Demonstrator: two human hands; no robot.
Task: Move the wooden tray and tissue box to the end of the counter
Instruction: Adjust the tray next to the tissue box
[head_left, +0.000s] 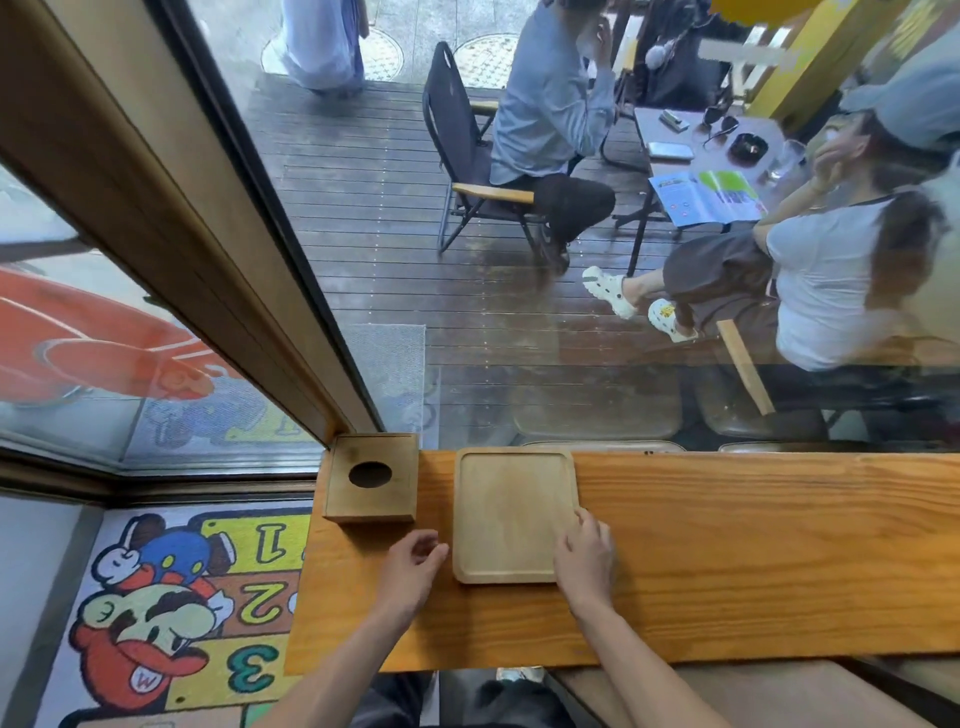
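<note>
1. Resting flat on the wooden worktop (727, 545): one wooden tray (514, 512), pale, roughly square with rounded corners and a low raised rim. It is empty and lies near the worktop's left end, just beside the tissue box.
2. Tissue box (371, 478): wooden cube with a round hole in the top, no tissue showing. It stands upright at the far left corner of the worktop, against the window frame (218, 291). A narrow strip of worktop separates it from the tray.
3. Left hand (413, 561): fingers loosely curled, holding nothing, just off the tray's near-left corner. Whether a fingertip touches the rim cannot be told.
4. Right hand (584, 556): fingers spread and laid on the tray's right rim near the near-right corner. It rests there rather than clenches.
5. Handling, tray (judged): stiff, thin solid wood, probably light. The smooth base should slide easily over the varnished worktop. Best hold is the raised rim at opposite sides, thumbs on top.
6. Handling, box (judged): rigid, likely hollow and light, not fragile. The flat side walls suit a span from above or a push at the base.
7. Status (judged): both items sit close to the left end already, with little left to do.
</note>
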